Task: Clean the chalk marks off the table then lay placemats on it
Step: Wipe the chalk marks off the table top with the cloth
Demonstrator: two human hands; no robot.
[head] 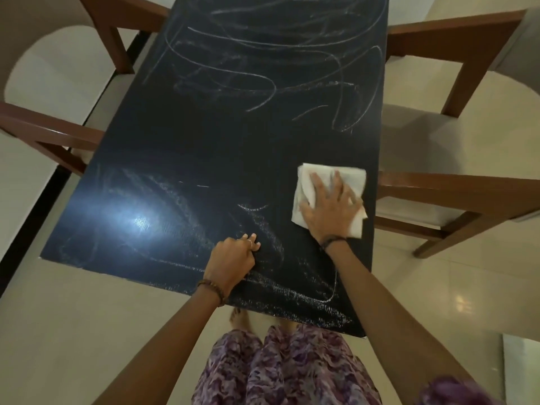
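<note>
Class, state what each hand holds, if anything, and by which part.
The right hand presses spread fingers flat on the middle of the folded white cloth, without gripping it. The left hand, fingers curled, rests on the dark chalk-marked table, holding nothing.

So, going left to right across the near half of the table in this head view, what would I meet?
A light glare on the tabletop → left hand → right hand pressing the white cloth → wooden chair.

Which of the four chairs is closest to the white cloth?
The nearer chair on the right: its wooden rail ends just beside the cloth under the right hand. The other three stand farther away.
</note>
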